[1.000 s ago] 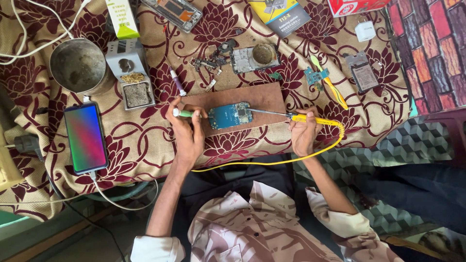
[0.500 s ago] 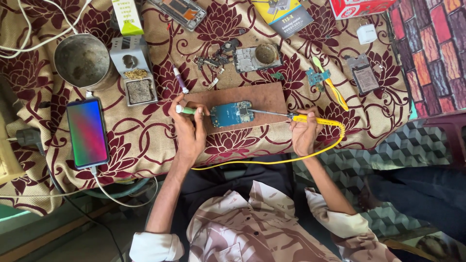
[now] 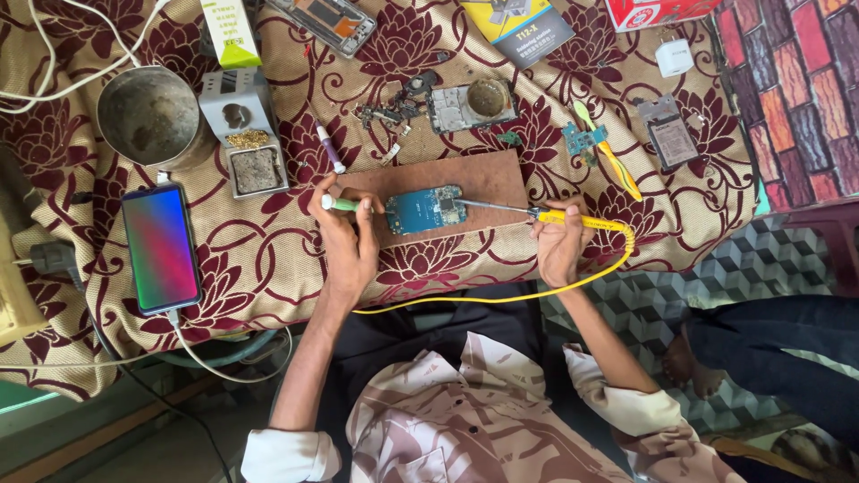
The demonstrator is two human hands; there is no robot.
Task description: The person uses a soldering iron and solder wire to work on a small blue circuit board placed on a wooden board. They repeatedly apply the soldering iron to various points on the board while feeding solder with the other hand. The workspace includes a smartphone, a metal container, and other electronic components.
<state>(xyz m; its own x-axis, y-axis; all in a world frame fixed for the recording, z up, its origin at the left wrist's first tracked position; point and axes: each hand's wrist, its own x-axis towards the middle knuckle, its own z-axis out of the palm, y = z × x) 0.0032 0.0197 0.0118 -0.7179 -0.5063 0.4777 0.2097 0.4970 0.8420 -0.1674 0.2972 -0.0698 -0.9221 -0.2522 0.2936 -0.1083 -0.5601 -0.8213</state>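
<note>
While the left hand grasps a green-tipped tool, the right hand grips the yellow soldering iron; both remain at the blue circuit board, unchanged, so work continues.

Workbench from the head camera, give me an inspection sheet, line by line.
Surface: patterned maroon cloth, brown board on it.
Job's things: blue circuit board; yellow soldering iron; green-tipped tool.
Clutter: metal cup, lit phone, tip-cleaner stand, phone parts.
Grippers: left hand grips the green-tipped tool; right hand grips the iron.
Cables: yellow cord; white cable.
Surroundings: tiled floor, another person's foot.
</note>
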